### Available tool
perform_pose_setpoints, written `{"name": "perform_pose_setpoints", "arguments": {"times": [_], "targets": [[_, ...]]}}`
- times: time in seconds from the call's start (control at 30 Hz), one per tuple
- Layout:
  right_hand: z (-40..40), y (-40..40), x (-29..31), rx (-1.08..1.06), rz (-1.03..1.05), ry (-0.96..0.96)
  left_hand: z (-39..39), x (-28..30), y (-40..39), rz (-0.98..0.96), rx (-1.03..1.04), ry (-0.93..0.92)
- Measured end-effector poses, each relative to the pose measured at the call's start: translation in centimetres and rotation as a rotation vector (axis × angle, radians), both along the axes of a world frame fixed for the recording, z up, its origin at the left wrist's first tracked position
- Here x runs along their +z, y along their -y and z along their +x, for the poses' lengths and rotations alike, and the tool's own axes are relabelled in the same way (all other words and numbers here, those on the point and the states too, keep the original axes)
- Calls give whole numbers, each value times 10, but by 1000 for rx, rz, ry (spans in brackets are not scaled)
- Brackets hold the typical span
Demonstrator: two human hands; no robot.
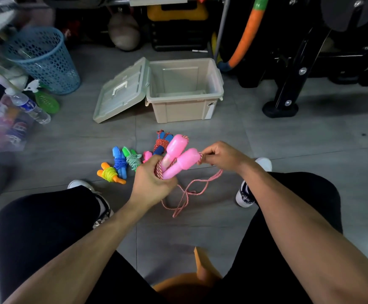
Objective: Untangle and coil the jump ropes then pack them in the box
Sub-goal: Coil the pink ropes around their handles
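While the fingers of the left hand (150,183) curl tight round the narrow ends of two pink jump-rope handles (177,157), they also trap several turns of the pink-and-white cord (189,189) against the plastic. The right hand (220,155) pinches the same cord between thumb and fingertips just beside the fat end of the nearer handle. From there the loose cord drops in slack loops to the grey tiled floor (288,139), between the person's knees.

Just beyond the hands lie the finished bundles in a row: an orange-handled rope wound in yellow cord (110,173), a blue one (119,162), a green one (131,157), a small pink piece (147,155) partly hidden by the left hand, and a blue-handled rope wrapped in red cord (162,142).

Farther off stands the beige storage box (185,106), its lid (121,91) swung open to the left. A blue mesh basket (42,60) stands at the far left, with a plastic bottle (29,107) lying near it.
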State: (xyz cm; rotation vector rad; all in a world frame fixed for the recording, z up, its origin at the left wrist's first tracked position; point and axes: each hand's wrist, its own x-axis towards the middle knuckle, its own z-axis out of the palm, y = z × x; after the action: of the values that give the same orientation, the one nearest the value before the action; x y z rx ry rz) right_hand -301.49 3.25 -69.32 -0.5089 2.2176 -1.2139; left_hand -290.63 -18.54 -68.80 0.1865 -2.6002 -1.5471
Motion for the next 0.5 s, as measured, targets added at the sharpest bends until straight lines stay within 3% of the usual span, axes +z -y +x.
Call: {"name": "perform_pose_setpoints", "arguments": {"times": [0.2, 0.33, 0.43, 0.5], "targets": [[11, 8, -7, 11, 87, 2, -11, 9, -8, 420, 286, 177], [30, 26, -3, 81, 92, 10, -25, 12, -2, 588, 525, 301], [47, 46, 6, 192, 200, -83, -36, 7, 14, 440, 593, 383], [57, 56, 14, 262, 271, -170, -37, -3, 20, 121, 505, 362]]}}
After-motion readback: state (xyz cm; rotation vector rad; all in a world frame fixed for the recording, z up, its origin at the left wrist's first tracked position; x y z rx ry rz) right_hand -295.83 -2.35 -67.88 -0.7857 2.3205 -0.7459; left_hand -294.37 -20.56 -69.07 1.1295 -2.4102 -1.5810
